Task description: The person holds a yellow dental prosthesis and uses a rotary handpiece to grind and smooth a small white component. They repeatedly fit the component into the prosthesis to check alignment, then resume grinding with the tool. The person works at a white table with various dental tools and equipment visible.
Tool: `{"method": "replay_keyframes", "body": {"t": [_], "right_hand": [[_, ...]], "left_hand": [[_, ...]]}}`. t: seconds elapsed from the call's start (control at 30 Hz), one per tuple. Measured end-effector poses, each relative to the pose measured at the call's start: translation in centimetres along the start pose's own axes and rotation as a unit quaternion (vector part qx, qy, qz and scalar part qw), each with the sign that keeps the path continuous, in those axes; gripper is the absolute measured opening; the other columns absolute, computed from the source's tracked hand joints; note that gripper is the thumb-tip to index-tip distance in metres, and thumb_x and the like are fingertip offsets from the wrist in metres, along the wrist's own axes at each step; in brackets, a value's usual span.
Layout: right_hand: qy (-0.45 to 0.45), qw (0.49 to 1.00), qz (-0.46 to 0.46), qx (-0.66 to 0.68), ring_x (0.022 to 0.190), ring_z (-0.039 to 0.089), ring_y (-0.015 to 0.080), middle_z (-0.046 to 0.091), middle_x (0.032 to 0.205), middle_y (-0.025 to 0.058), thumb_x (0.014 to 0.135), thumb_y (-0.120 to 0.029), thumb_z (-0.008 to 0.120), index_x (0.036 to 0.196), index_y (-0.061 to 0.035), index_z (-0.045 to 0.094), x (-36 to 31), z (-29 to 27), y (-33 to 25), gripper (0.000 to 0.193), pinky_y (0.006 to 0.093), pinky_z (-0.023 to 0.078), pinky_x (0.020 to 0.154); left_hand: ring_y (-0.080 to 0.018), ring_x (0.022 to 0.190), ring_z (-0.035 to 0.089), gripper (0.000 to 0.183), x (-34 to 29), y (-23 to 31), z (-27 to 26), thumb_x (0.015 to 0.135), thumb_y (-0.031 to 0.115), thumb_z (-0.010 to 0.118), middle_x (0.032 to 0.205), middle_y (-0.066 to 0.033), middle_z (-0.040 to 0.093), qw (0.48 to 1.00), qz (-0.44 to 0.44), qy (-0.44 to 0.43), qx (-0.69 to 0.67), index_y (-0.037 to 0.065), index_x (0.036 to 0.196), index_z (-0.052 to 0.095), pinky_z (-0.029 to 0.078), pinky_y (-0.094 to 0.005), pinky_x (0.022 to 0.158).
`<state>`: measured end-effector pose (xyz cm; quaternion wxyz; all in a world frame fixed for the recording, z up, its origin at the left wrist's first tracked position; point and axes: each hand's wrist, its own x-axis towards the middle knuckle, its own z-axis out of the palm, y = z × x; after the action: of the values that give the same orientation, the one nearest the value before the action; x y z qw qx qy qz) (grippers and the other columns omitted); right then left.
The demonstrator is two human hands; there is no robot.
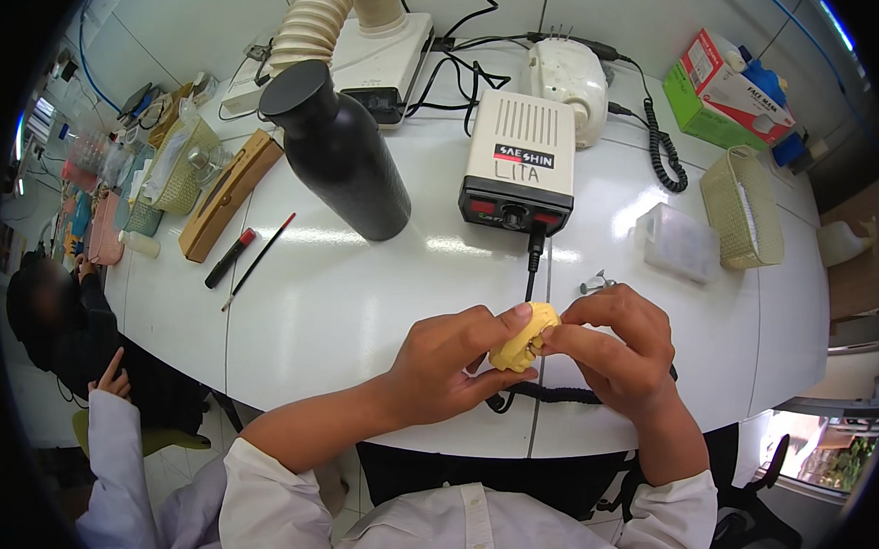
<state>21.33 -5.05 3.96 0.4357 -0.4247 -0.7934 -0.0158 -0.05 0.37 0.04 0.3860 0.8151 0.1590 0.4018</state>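
The white desk (pixel 341 310) filled the middle of the frame, curving away at its edges. In the upper centre stood a black bottle (pixel 339 151), with a ribbed hose (pixel 322 24) and a white unit behind it. Right of the bottle sat a white control box (pixel 519 161), its black cable running down toward the hands. A green carton (pixel 727 86) lay at the upper right, a woven basket (pixel 747 208) below it, and a clear box (pixel 675 241) just left of the basket. A wooden block (pixel 227 196), a marker (pixel 230 258) and a thin brush (pixel 259 260) lay at centre left.

Just below the centre, the left hand (pixel 451 362) and the right hand (pixel 616 348) met over the desk's near edge. Both were closed on the yellow cast (pixel 524 337), which they held between them clear of the surface. The left thumb and fingers pinched its left side; the right fingertips pressed its right end, curled tight.

The cast looked like moulded stone: rigid, light for its bulk, not slippery, but brittle. Its thin raised ridges would likely chip, so the thick base seemed the safe place to take hold, as both hands roughly did.
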Motion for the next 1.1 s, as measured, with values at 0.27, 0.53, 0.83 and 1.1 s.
{"method": "replay_keyframes", "body": {"t": [0.27,0.53,0.83,1.1], "right_hand": [[-0.024,0.999,0.025,0.002,0.066,0.063,0.0150,0.066,0.080,0.0012,0.071,-0.010,0.075,0.097,-0.0161,0.071,0.20,-0.29,-0.16,0.027,0.0268,0.047,0.055],[-0.034,0.998,0.050,0.036,0.066,0.063,0.0154,0.067,0.080,0.0010,0.071,-0.007,0.074,0.098,-0.0170,0.071,0.19,-0.39,-0.29,0.029,0.0266,0.048,0.055],[-0.055,0.996,0.051,0.056,0.067,0.064,0.0165,0.066,0.082,0.0016,0.068,-0.006,0.077,0.094,-0.0146,0.073,0.16,-0.76,-0.34,0.028,0.0275,0.050,0.056],[-0.056,0.985,0.115,0.117,0.069,0.064,0.0200,0.066,0.082,0.0052,0.074,-0.009,0.082,0.092,-0.0087,0.073,0.29,-0.77,-0.71,0.021,0.0289,0.050,0.059]], "left_hand": [[-0.0036,0.068,0.058,0.074,0.10,0.73,-0.26,0.083,0.020,0.083,0.094,-0.0053,0.068,0.960,-0.174,-0.042,-0.214,0.004,0.143,0.044,0.044,-0.0182,0.057],[-0.0031,0.069,0.058,0.073,0.13,0.58,-0.67,0.083,0.019,0.083,0.094,-0.0054,0.068,0.982,-0.115,-0.054,-0.139,0.004,0.142,0.044,0.044,-0.0169,0.059],[-0.0016,0.068,0.057,0.074,0.12,0.82,-0.23,0.082,0.017,0.084,0.093,-0.0046,0.068,0.945,-0.204,-0.049,-0.250,0.004,0.143,0.044,0.043,-0.0163,0.059],[-0.0015,0.066,0.056,0.072,0.00,0.65,-0.38,0.080,0.017,0.086,0.090,-0.0034,0.068,0.966,-0.168,-0.050,-0.191,0.004,0.140,0.049,0.042,-0.0165,0.056]]}}
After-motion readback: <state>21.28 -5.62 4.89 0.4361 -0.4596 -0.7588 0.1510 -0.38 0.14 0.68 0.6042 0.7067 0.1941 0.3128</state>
